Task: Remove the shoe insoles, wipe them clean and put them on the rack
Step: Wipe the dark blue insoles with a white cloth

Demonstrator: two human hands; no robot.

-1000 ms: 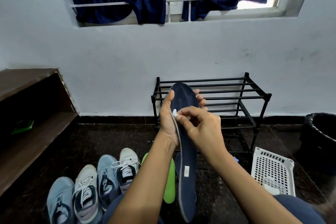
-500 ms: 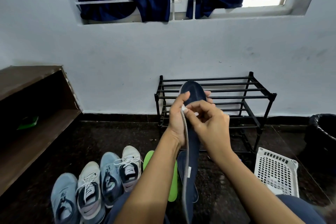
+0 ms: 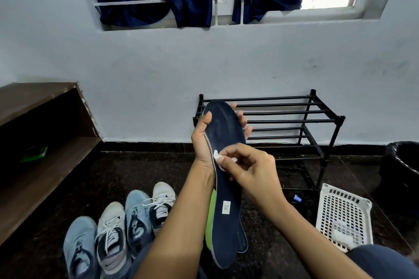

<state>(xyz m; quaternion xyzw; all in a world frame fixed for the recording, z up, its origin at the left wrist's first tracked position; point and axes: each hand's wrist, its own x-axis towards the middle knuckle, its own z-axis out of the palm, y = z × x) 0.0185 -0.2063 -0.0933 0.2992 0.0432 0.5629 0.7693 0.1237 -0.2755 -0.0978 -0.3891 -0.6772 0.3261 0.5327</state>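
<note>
– Insole (image 3: 229, 224) first: where is it?
– Up in front of the person, standing on end, toe end far and heel end near. It is dark blue with a small white label toward the heel.
– Who has it?
– The left hand (image 3: 203, 140) grips it near the toe, thumb on the left edge, fingers curled round the back and showing past the right edge.
– And the right hand (image 3: 249, 167)?
– Its fingers and thumb pinch a small white wad (image 3: 216, 156), which touches the insole's left edge about halfway down.
– Is the rack (image 3: 294, 120) close?
– It stands at the far wall, black bars, behind the raised insole and a little to the right.
– What lies on the floor?
– A green insole (image 3: 210, 217) and another dark insole (image 3: 243, 242) show just behind the held one. Four shoes (image 3: 118, 229) sit in a row near left. A white basket (image 3: 344, 215) is near right, a dark bin (image 3: 403, 165) beyond it, and a wooden shelf (image 3: 45, 142) runs along the left.
</note>
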